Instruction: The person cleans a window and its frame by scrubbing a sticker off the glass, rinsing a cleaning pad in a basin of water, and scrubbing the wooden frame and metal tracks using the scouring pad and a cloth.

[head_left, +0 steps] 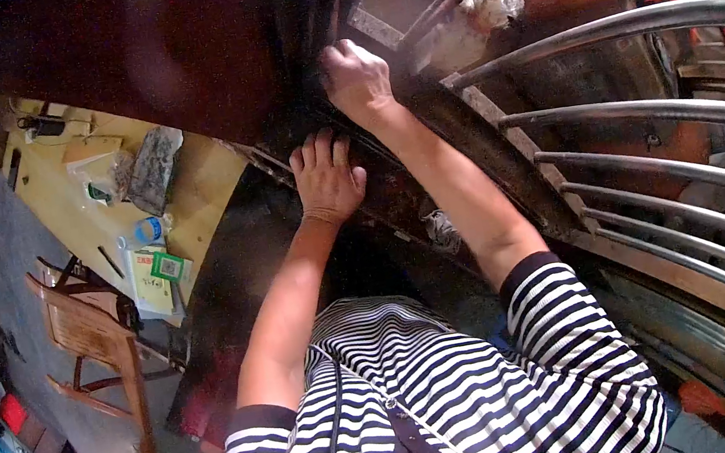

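My left hand (327, 175) lies on a dark surface, with its fingers stretched out and a little apart. Farther from me and slightly to the right, my right hand (356, 77) is closed into a fist against a dark brown panel (233, 49). Whatever the right fingers may hold is hidden. Both forearms reach forward from the striped shirt (420, 358). Shadow hides most detail around the hands.
Metal bars (636, 115) run along the right, with a crumpled plastic bag (493, 1) behind them. At left, a yellowish table (204, 170) carries a grey plastic package (155, 170), a blue tape roll (147, 229) and a green QR-code card (168, 266). A wooden chair (87, 328) stands beside it.
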{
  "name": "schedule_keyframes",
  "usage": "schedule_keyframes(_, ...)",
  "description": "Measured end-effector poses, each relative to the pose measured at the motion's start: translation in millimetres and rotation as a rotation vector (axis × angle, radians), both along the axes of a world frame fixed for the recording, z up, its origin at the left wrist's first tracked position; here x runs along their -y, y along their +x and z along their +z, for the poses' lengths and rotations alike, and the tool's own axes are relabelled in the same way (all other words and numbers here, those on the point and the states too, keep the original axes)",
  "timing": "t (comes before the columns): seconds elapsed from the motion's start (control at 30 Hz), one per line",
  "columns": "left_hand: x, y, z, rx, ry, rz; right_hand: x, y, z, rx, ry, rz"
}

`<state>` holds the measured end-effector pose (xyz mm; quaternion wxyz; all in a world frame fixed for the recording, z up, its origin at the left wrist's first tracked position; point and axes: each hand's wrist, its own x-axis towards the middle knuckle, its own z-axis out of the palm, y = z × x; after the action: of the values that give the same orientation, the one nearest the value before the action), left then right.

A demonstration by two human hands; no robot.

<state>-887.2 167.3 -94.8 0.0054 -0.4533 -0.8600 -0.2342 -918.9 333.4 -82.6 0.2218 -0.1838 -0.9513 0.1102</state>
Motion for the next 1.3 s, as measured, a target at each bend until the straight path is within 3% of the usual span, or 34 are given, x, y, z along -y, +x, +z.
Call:
schedule_keyframes(0.1,-1,-3,1,0.0,-0.024,0.009,3,23,24,-0.259,-0.21,-0.373)
schedule_keyframes(0.2,-1,2,-3,0.023,-0.046,-0.003,22,33,24,-0.051,-0.217,0.02)
schedule_keyframes(0.23,0,2,-4,0.018,-0.044,-0.001,25,22,13,0.034,-0.122,0.023)
schedule_keyframes(0.37,-3,-1,-1,-0.029,-0.067,0.005,0,-4,8,0.126,-0.047,-0.023)
schedule_keyframes(0.47,-1,-2,-4,-0.05,0.029,-0.023,-2,13,17,-0.223,-0.139,-0.325)
schedule_keyframes(0.5,0,-3,-7,-0.055,0.063,-0.032,2,20,22,-0.134,-0.235,-0.378)
schedule_keyframes(0.6,-1,-1,-4,-0.008,-0.013,0.0,26,26,26,0.031,-0.237,-0.06)
schedule_keyframes(0.67,-1,0,-5,-0.009,-0.048,0.009,24,5,8,0.149,-0.196,-0.04)
schedule_keyframes(0.77,-1,0,-3,-0.025,-0.073,0.009,16,-2,3,0.099,-0.117,-0.087)
schedule_keyframes(0.87,-3,-2,-1,-0.052,-0.005,0.005,20,13,9,-0.188,-0.251,-0.409)
schedule_keyframes(1.0,-2,0,-12,0.02,-0.115,0.01,33,19,17,-0.013,-0.209,-0.014)
schedule_keyframes(1.03,-2,0,-6,-0.01,-0.108,0.002,22,6,-8,0.09,-0.16,-0.046)
schedule_keyframes(1.13,-3,0,-10,-0.093,0.033,0.009,5,-5,9,0.139,-0.028,-0.082)
schedule_keyframes(1.2,-1,0,-8,-0.092,0.028,0.002,-15,9,4,-0.284,0.079,-0.167)
schedule_keyframes(1.3,-2,-2,-9,-0.108,0.126,-0.028,5,48,44,-0.126,-0.127,-0.279)
